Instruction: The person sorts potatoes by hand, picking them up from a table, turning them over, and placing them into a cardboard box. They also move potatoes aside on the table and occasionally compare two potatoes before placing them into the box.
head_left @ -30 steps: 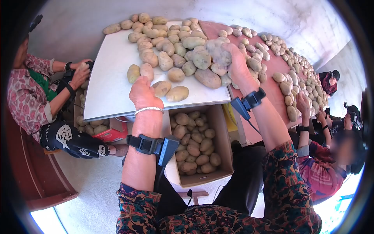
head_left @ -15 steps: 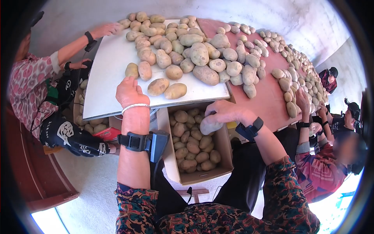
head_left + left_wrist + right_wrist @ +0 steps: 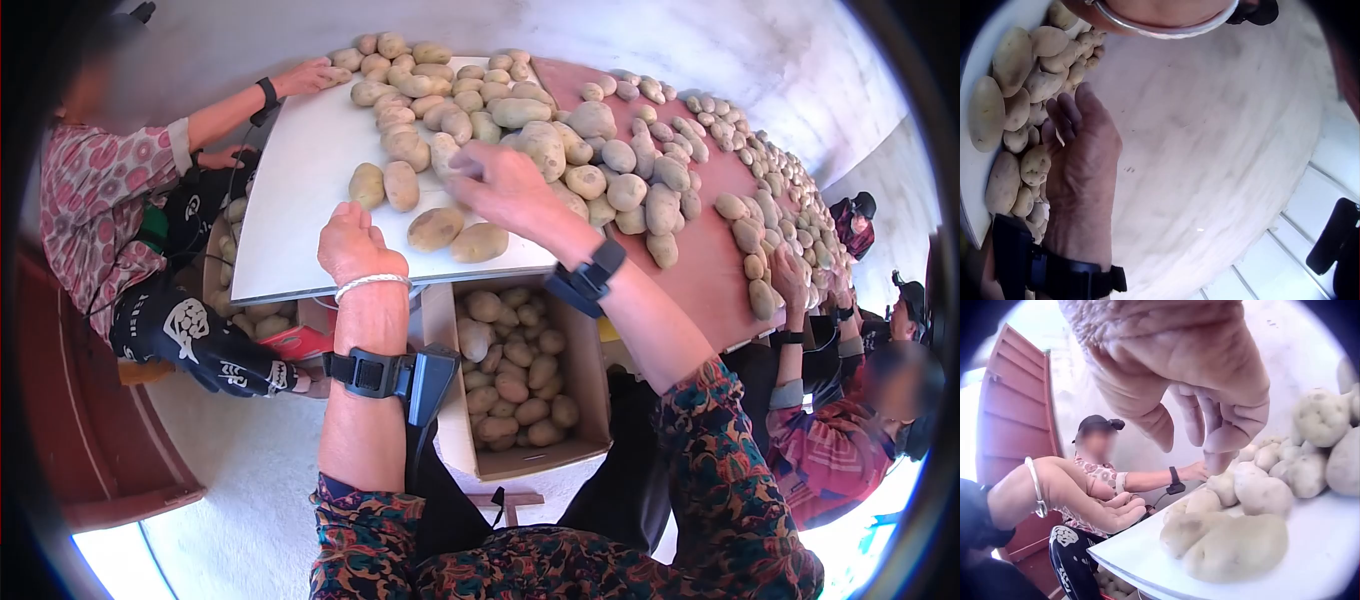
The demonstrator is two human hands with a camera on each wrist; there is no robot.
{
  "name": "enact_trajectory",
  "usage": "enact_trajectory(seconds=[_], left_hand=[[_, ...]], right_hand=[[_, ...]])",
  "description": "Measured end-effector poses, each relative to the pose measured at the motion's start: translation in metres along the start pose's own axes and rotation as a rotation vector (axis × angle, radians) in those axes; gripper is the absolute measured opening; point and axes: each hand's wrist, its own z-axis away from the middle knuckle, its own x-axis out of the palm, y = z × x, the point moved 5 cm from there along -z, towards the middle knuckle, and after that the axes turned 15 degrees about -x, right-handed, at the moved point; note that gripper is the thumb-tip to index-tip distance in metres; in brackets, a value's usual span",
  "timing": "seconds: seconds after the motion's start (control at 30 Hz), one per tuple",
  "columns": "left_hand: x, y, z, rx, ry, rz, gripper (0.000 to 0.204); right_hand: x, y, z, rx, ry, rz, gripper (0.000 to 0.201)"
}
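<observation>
Loose potatoes (image 3: 545, 150) lie heaped on the white board (image 3: 285, 215); two (image 3: 435, 229) (image 3: 480, 242) rest by its front edge. My right hand (image 3: 515, 195) hovers over them with bent, parted fingers and no potato; the right wrist view shows this hand (image 3: 1191, 375) above the potatoes (image 3: 1238, 547). At the board's front edge is my left hand (image 3: 365, 247), just below a pair of potatoes (image 3: 367, 186) (image 3: 401, 186). In the right wrist view the left hand (image 3: 1094, 497) has relaxed, empty fingers.
Below the board's edge stands a cardboard box (image 3: 545, 459) holding potatoes (image 3: 512, 390). At the left, a seated person (image 3: 100, 200) reaches to the board's back corner. A reddish board (image 3: 700, 260) on the right bears more potatoes, with other people (image 3: 835, 440) beside it.
My right hand carried a potato from the heap to over the box, let it go, and is back above the white board. The person at the left has stretched an arm toward the back potatoes.
</observation>
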Motion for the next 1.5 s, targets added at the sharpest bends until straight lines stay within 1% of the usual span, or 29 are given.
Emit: enact_trajectory(seconds=[0.07, 0.13, 0.17, 0.23, 0.27, 0.33, 0.37, 0.43, 0.47, 0.5, 0.57, 0.67, 0.73, 0.77, 0.87, 0.97, 1.03, 1.07, 1.13, 1.2, 1.23, 1.3, 1.33, 1.37, 1.4, 1.43, 1.47, 1.5], left_hand=[[-0.002, 0.007, 0.001, 0.024, 0.009, 0.007, 0.048], [-0.004, 0.012, 0.000, 0.034, 0.010, 0.029, 0.050], [-0.005, 0.013, 0.000, 0.037, 0.012, 0.028, 0.050], [-0.005, 0.014, -0.002, 0.025, -0.002, 0.020, 0.051], [-0.004, 0.015, -0.002, 0.025, -0.004, 0.017, 0.051], [-0.003, 0.014, -0.003, 0.030, -0.015, 0.010, 0.053], [-0.004, 0.015, -0.004, 0.029, -0.020, 0.007, 0.053], [-0.005, 0.016, -0.004, 0.038, -0.033, 0.017, 0.053], [-0.006, 0.016, -0.005, 0.037, -0.038, 0.014, 0.053], [-0.007, 0.016, -0.004, 0.041, -0.045, 0.018, 0.053], [-0.010, 0.016, -0.003, 0.047, -0.056, 0.020, 0.052], [-0.014, 0.021, -0.002, 0.077, -0.064, -0.009, 0.053], [-0.016, 0.024, -0.003, 0.088, -0.044, -0.013, 0.053], [-0.016, 0.025, -0.005, 0.086, -0.046, -0.010, 0.053], [-0.017, 0.028, -0.006, 0.086, -0.031, -0.001, 0.055], [-0.013, 0.024, -0.005, 0.047, -0.028, -0.029, 0.056], [-0.010, 0.017, -0.003, 0.021, 0.021, -0.062, 0.052], [-0.010, 0.015, -0.006, 0.018, 0.023, -0.064, 0.052], [-0.009, 0.009, -0.013, -0.044, -0.002, -0.073, 0.051], [-0.008, 0.003, -0.012, -0.053, 0.017, -0.116, 0.048], [-0.007, 0.001, -0.009, -0.058, 0.028, -0.159, 0.046], [-0.005, -0.006, -0.013, -0.092, 0.009, -0.205, 0.050], [-0.004, -0.012, -0.017, -0.124, -0.013, -0.248, 0.053], [-0.002, -0.016, -0.020, -0.127, -0.012, -0.252, 0.053], [-0.002, -0.021, -0.026, -0.139, 0.057, -0.271, 0.042], [-0.005, -0.027, -0.033, -0.151, 0.126, -0.289, 0.032], [-0.006, -0.035, -0.050, -0.133, 0.030, -0.395, 0.042], [-0.009, -0.042, -0.059, -0.131, 0.030, -0.396, 0.042]], right_hand=[[0.017, -0.008, -0.024, -0.025, -0.018, 0.037, 0.035], [0.036, -0.020, -0.046, -0.129, -0.070, 0.158, 0.045], [0.044, -0.024, -0.056, -0.130, -0.069, 0.155, 0.045], [0.068, -0.023, -0.071, 0.035, -0.259, 0.136, 0.058], [0.077, -0.026, -0.077, 0.036, -0.255, 0.136, 0.058], [0.095, -0.026, -0.086, 0.043, -0.272, 0.325, 0.059], [0.100, -0.028, -0.091, 0.046, -0.267, 0.327, 0.059], [0.111, -0.028, -0.097, 0.088, -0.402, 0.450, 0.062], [0.116, -0.029, -0.099, 0.078, -0.443, 0.489, 0.064], [0.121, -0.031, -0.100, 0.081, -0.438, 0.491, 0.064], [0.129, -0.030, -0.097, 0.171, -0.470, 0.603, 0.065], [0.135, -0.032, -0.098, 0.195, -0.474, 0.549, 0.066], [0.134, -0.031, -0.093, 0.164, -0.500, 0.528, 0.065], [0.132, -0.029, -0.090, 0.139, -0.525, 0.508, 0.064], [0.119, -0.023, -0.073, 0.147, -0.518, 0.460, 0.064], [0.103, -0.013, -0.059, 0.144, -0.511, 0.390, 0.066], [0.098, -0.011, -0.055, 0.135, -0.502, 0.405, 0.063], [0.096, -0.010, -0.055, 0.118, -0.502, 0.414, 0.062], [0.094, -0.008, -0.054, 0.100, -0.509, 0.419, 0.062], [0.081, -0.001, -0.051, 0.086, -0.339, 0.301, 0.060], [0.077, 0.005, -0.052, 0.089, -0.339, 0.299, 0.060], [0.066, 0.015, -0.055, 0.114, -0.228, 0.021, 0.067], [0.061, 0.018, -0.054, 0.118, -0.227, 0.019, 0.067], [0.053, 0.022, -0.054, 0.144, -0.115, -0.074, 0.067], [0.044, 0.025, -0.052, 0.170, -0.004, -0.166, 0.068], [0.038, 0.026, -0.050, 0.172, -0.003, -0.166, 0.068], [0.027, 0.026, -0.047, 0.132, 0.082, -0.194, 0.067], [0.016, 0.026, -0.044, 0.088, 0.169, -0.222, 0.067]])
